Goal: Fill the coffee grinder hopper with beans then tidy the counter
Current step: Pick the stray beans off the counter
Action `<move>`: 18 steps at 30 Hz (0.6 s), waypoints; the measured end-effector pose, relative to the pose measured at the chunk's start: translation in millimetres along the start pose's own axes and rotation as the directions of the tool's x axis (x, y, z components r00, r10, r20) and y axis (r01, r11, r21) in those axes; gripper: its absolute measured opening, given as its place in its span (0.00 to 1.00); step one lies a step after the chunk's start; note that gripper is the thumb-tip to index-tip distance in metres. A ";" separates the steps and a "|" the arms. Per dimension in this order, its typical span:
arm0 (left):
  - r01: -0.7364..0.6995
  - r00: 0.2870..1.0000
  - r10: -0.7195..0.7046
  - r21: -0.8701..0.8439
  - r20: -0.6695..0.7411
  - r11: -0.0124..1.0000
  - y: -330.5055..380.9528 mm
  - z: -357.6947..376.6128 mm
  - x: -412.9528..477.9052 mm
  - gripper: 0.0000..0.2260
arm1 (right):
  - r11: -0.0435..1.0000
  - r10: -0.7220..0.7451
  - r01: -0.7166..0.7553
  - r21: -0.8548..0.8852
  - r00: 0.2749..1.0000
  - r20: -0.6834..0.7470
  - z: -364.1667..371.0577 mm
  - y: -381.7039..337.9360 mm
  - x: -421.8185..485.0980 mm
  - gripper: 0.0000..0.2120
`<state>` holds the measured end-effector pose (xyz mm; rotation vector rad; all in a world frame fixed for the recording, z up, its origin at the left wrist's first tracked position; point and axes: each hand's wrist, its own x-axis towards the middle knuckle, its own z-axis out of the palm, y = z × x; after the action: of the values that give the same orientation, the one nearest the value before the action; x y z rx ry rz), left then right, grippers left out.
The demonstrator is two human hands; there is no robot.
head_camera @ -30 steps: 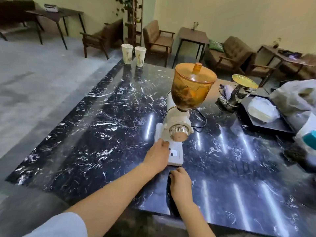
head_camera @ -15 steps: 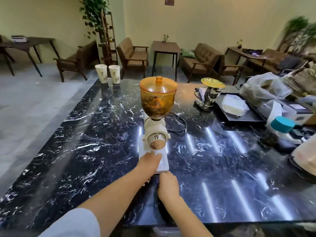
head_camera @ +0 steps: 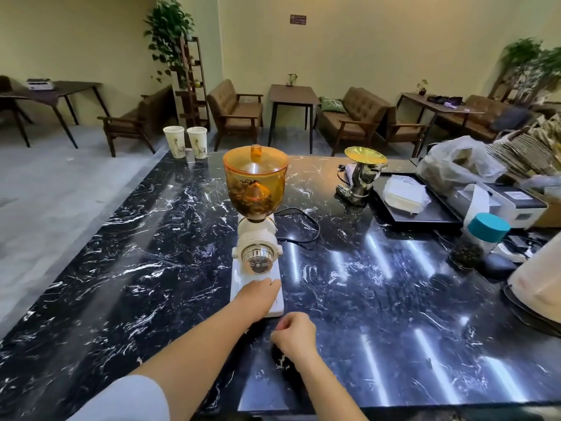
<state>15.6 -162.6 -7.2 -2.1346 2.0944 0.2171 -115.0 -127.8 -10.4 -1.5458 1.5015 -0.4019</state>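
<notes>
A white coffee grinder (head_camera: 256,256) stands in the middle of the black marble counter (head_camera: 121,268). Its amber hopper (head_camera: 255,180) has the lid on and holds some beans at the bottom. My left hand (head_camera: 258,299) lies flat on the front of the grinder's white base. My right hand (head_camera: 293,334) rests on the counter just in front of the base, fingers curled into a loose fist with nothing visible in them. A clear jar with a teal lid (head_camera: 476,241), with beans inside, stands at the right.
Two paper cups (head_camera: 185,141) stand at the counter's far left corner. A second metal grinder with a yellow lid (head_camera: 359,174), a black tray (head_camera: 409,205) with a white packet, plastic bags (head_camera: 455,168) and a white appliance (head_camera: 540,281) crowd the right side. The grinder's black cord (head_camera: 303,226) loops behind it.
The camera has tilted up and shifted, showing more of the room and the counter's right side. Both hands stay at the grinder's base; the right hand has curled slightly.
</notes>
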 end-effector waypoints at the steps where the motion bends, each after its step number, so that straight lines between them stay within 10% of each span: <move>1: 0.020 1.000 -0.020 -0.011 0.004 1.000 0.3 -1.4 1.8 0.12 | 0.942 0.069 -0.080 0.326 0.997 0.046 -5.6 5.9 0.2 0.10; 3: 0.063 0.998 -0.061 -0.086 0.015 0.994 -1.0 -5.3 3.0 0.10 | 0.474 0.135 -0.279 0.835 0.960 0.245 -19.5 17.2 -0.9 0.12; 5: 0.136 0.990 -0.144 -0.371 0.006 0.919 -1.9 -6.3 -0.3 0.04 | -0.011 0.113 -0.411 0.912 0.905 0.410 -34.0 26.6 -2.2 0.12; 7: 0.226 0.958 -0.278 -0.774 0.068 0.591 1.9 -1.9 -11.9 0.03 | -0.180 0.090 -0.463 0.868 0.871 0.483 -41.6 31.8 -1.6 0.10; 9: 0.254 0.915 -0.313 -0.966 0.255 -0.042 8.8 7.0 -29.9 0.08 | -0.207 0.069 -0.489 0.848 0.857 0.511 -40.6 33.1 -0.1 0.09; 12: 0.224 0.898 -0.067 -0.584 0.434 -0.780 15.6 19.7 -58.9 0.10 | -0.162 0.059 -0.529 0.833 0.837 0.544 -33.8 32.3 3.7 0.05; 18: 0.115 0.933 0.013 -0.264 0.360 -0.958 10.6 26.6 -96.9 0.06 | -0.016 0.013 -0.638 0.770 0.770 0.638 -7.1 23.6 8.8 0.05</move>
<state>3.1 -62.5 -13.7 0.6677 0.2317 -1.5903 -133.1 -134.7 -28.0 0.0051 0.7054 -0.5303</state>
